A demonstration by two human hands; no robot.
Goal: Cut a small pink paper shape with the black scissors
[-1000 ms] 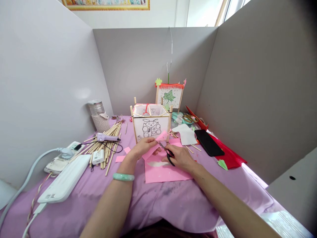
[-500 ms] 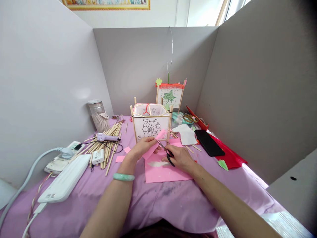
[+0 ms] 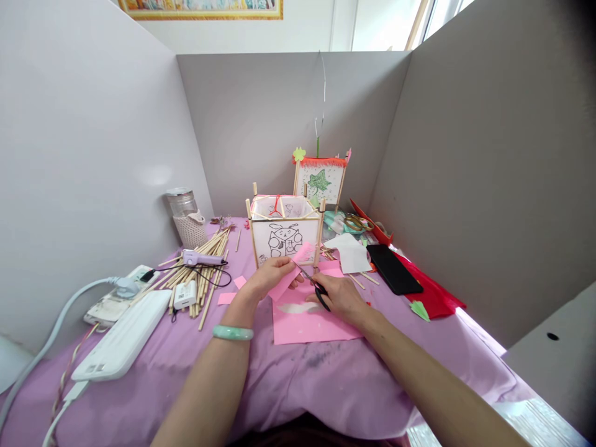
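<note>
My left hand (image 3: 274, 277) pinches a strip of pink paper (image 3: 282, 288) whose far end is cut into a fringe. Black-handled scissors (image 3: 321, 297) are gripped in my right hand (image 3: 342, 295), their blades meeting the strip's edge by my left fingertips. Beneath both hands lies a larger pink sheet (image 3: 302, 334) with a pale patch on it. Just behind stands a stick-framed paper lantern (image 3: 285, 239) with a line-drawn figure on its front and a red tie on top.
Bundled wooden sticks (image 3: 209, 279), a lilac glue gun (image 3: 202, 257), a white power bank (image 3: 121, 335) and a jar (image 3: 187, 217) are at left. A second lantern (image 3: 320, 181) stands behind. White paper (image 3: 348, 253), a black phone (image 3: 393, 268) and red cloth (image 3: 437, 292) lie at right.
The scissor handles have drawn closer together in my right hand, so the blades have closed on the pink strip. My left hand stays in place.
</note>
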